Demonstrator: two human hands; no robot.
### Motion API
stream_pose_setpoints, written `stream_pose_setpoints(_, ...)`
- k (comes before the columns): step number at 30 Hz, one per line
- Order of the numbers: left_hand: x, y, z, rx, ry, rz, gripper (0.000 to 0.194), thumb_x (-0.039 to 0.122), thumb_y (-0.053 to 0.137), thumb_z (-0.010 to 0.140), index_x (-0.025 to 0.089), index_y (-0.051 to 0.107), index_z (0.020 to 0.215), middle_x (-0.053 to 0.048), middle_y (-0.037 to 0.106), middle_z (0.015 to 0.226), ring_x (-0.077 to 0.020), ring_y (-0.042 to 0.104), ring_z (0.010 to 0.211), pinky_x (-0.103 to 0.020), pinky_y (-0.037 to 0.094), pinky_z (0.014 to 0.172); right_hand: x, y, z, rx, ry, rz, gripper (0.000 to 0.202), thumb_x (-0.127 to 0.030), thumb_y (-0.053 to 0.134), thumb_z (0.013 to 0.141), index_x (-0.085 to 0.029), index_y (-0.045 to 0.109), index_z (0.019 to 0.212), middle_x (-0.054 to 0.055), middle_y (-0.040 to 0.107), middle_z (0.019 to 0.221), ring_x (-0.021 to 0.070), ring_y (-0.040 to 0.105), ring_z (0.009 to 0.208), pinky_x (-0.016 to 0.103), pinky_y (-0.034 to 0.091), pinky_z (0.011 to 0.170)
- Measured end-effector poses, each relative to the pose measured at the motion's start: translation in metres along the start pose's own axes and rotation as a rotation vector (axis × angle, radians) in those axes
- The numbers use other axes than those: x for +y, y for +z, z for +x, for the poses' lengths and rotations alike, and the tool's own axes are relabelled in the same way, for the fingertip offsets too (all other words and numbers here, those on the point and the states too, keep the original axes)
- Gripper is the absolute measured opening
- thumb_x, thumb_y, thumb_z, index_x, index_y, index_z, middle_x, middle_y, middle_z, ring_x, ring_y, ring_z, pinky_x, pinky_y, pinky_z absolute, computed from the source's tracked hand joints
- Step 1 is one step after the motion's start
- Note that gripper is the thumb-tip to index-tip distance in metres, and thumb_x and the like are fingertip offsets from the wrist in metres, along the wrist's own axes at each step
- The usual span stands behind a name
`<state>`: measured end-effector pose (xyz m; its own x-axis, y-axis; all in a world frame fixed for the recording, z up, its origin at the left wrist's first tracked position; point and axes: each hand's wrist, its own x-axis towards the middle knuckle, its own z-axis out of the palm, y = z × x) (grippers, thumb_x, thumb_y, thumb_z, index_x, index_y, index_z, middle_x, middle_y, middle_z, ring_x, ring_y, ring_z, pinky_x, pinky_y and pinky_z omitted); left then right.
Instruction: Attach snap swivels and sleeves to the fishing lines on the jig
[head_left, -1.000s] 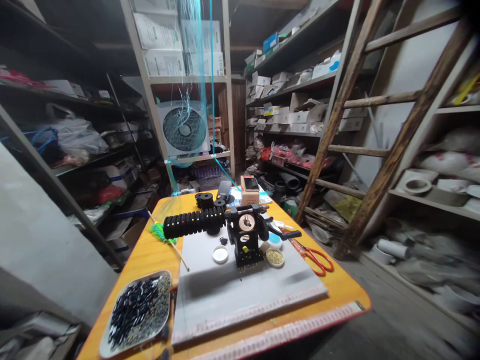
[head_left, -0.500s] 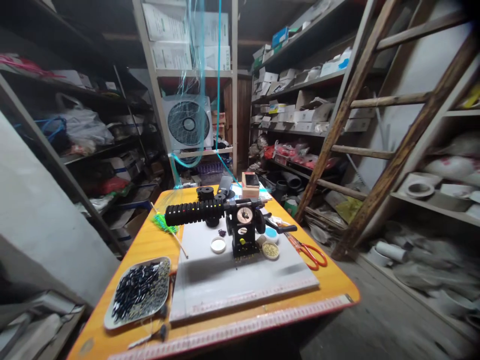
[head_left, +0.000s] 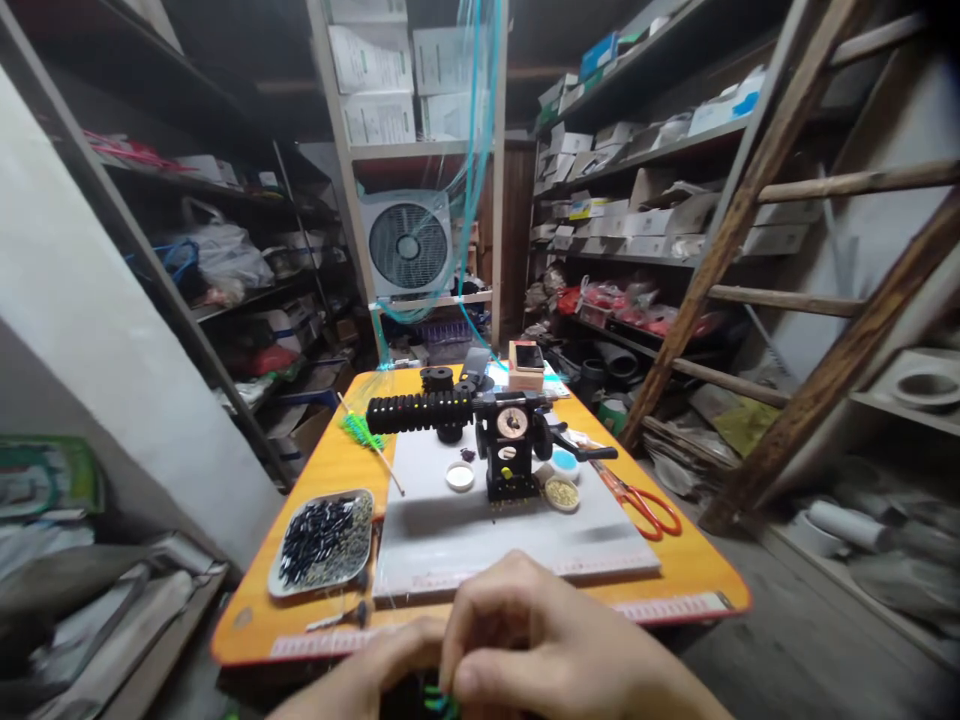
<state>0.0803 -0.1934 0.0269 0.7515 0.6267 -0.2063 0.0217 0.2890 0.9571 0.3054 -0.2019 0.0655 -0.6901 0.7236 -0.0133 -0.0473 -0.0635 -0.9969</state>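
Note:
At the bottom centre, my right hand [head_left: 536, 635] is closed, its thumb and fingers pinched around a small green and blue item [head_left: 441, 700]. My left hand [head_left: 375, 665] lies beside it, fingers curled behind the right hand; what its fingertips hold is hidden. Both hands are in front of the table's near edge. Beyond them, a black device [head_left: 511, 450] with a round dial and a ribbed black cylinder [head_left: 420, 411] stands on a pale board [head_left: 442, 540]. Around its base are a white dish [head_left: 460, 476] and a dish of golden bits [head_left: 561, 493].
A tray of black pieces [head_left: 326, 540] sits at the table's left. Orange-handled scissors [head_left: 649, 512] lie right. Behind are a small box [head_left: 526, 372], a green brush [head_left: 361, 432] and a fan [head_left: 409, 247]. A wooden ladder [head_left: 720, 250] leans at the right.
Both hands have come into view at the bottom, with the green and blue item. The camera view has turned slightly left, so the table appears farther right.

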Motion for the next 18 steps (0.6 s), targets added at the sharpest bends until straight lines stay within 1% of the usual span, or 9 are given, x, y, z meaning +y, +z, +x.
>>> stream_pose_setpoints(2, 0.012, -0.011, 0.011, -0.080, 0.024, 0.020, 0.064, 0.032, 0.096, 0.054, 0.020, 0.071, 0.111, -0.006, 0.070, 0.117, -0.0347, 0.058, 0.120, -0.050, 0.041, 0.108, -0.014, -0.003, -0.002, -0.009, 0.004, -0.235, 0.009, -0.020, 0.064, 0.086, -0.014, 0.071, 0.088, 0.000, 0.064, 0.068, 0.0089, 0.060, 0.054, 0.018, 0.047, 0.051)
stream_pose_setpoints(3, 0.017, -0.015, 0.016, -0.128, 0.054, 0.033, 0.074, 0.034, 0.099, 0.045, 0.021, 0.070, 0.112, -0.005, 0.070, 0.114, -0.0348, 0.057, 0.122, -0.048, 0.039, 0.110, -0.019, -0.004, -0.002, 0.010, -0.023, -0.363, 0.009, -0.017, 0.062, 0.087, -0.014, 0.070, 0.087, -0.001, 0.063, 0.067, 0.0089, 0.060, 0.053, 0.018, 0.047, 0.052)
stream_pose_setpoints(4, 0.022, -0.017, 0.021, -0.194, 0.118, 0.072, 0.073, 0.043, 0.095, 0.053, 0.021, 0.067, 0.117, -0.007, 0.069, 0.115, -0.0334, 0.057, 0.123, -0.048, 0.038, 0.110, -0.023, -0.006, 0.000, 0.038, -0.055, -0.464, 0.009, -0.015, 0.060, 0.087, -0.015, 0.069, 0.087, -0.002, 0.063, 0.067, 0.0088, 0.060, 0.054, 0.017, 0.046, 0.053)
stream_pose_setpoints(6, 0.031, -0.019, 0.028, -0.199, 0.163, 0.098, 0.061, 0.053, 0.083, 0.070, 0.022, 0.063, 0.119, -0.007, 0.068, 0.109, -0.0282, 0.064, 0.111, -0.046, 0.043, 0.103, -0.029, -0.008, 0.004, 0.110, -0.123, -0.639, 0.013, -0.011, 0.057, 0.088, -0.016, 0.068, 0.084, -0.002, 0.063, 0.069, 0.0088, 0.059, 0.058, 0.018, 0.044, 0.057)
stream_pose_setpoints(8, 0.037, -0.017, 0.032, -0.166, 0.144, 0.136, 0.044, 0.045, 0.075, 0.082, 0.022, 0.061, 0.116, -0.004, 0.068, 0.098, -0.0208, 0.068, 0.089, -0.039, 0.051, 0.088, -0.032, -0.010, 0.011, 0.170, -0.169, -0.761, 0.015, -0.010, 0.057, 0.089, -0.016, 0.067, 0.079, -0.001, 0.063, 0.069, 0.0092, 0.057, 0.061, 0.019, 0.041, 0.058)
stream_pose_setpoints(9, 0.040, -0.016, 0.032, -0.137, 0.127, 0.163, 0.036, 0.040, 0.072, 0.086, 0.021, 0.061, 0.114, -0.002, 0.066, 0.092, -0.0168, 0.066, 0.078, -0.033, 0.051, 0.077, -0.033, -0.012, 0.014, 0.191, -0.189, -0.818, 0.016, -0.011, 0.057, 0.089, -0.016, 0.067, 0.077, -0.001, 0.063, 0.069, 0.0093, 0.056, 0.062, 0.019, 0.040, 0.058)
stream_pose_setpoints(12, 0.042, -0.013, 0.030, -0.007, 0.139, 0.251, 0.015, 0.030, 0.061, 0.094, 0.019, 0.063, 0.104, 0.002, 0.057, 0.077, -0.0102, 0.050, 0.061, -0.023, 0.039, 0.059, -0.034, -0.016, 0.026, 0.209, -0.221, -0.893, 0.014, -0.014, 0.059, 0.092, -0.017, 0.067, 0.080, -0.002, 0.064, 0.069, 0.0090, 0.054, 0.062, 0.019, 0.038, 0.057)
stream_pose_setpoints(15, 0.038, -0.014, 0.030, 0.120, 0.194, 0.263, 0.020, 0.034, 0.054, 0.098, 0.018, 0.061, 0.089, 0.004, 0.049, 0.069, -0.0107, 0.038, 0.062, -0.023, 0.031, 0.056, -0.034, -0.020, 0.037, 0.189, -0.251, -0.920, 0.013, -0.016, 0.059, 0.094, -0.018, 0.067, 0.085, -0.003, 0.067, 0.072, 0.0085, 0.057, 0.062, 0.018, 0.042, 0.057)
stream_pose_setpoints(18, 0.031, -0.020, 0.034, 0.201, 0.229, 0.181, 0.031, 0.045, 0.051, 0.099, 0.017, 0.056, 0.084, 0.006, 0.041, 0.064, -0.0098, 0.032, 0.057, -0.023, 0.024, 0.050, -0.034, -0.024, 0.052, 0.209, -0.301, -0.965, 0.014, -0.022, 0.056, 0.098, -0.021, 0.067, 0.090, -0.005, 0.069, 0.071, 0.0089, 0.060, 0.061, 0.018, 0.046, 0.057)
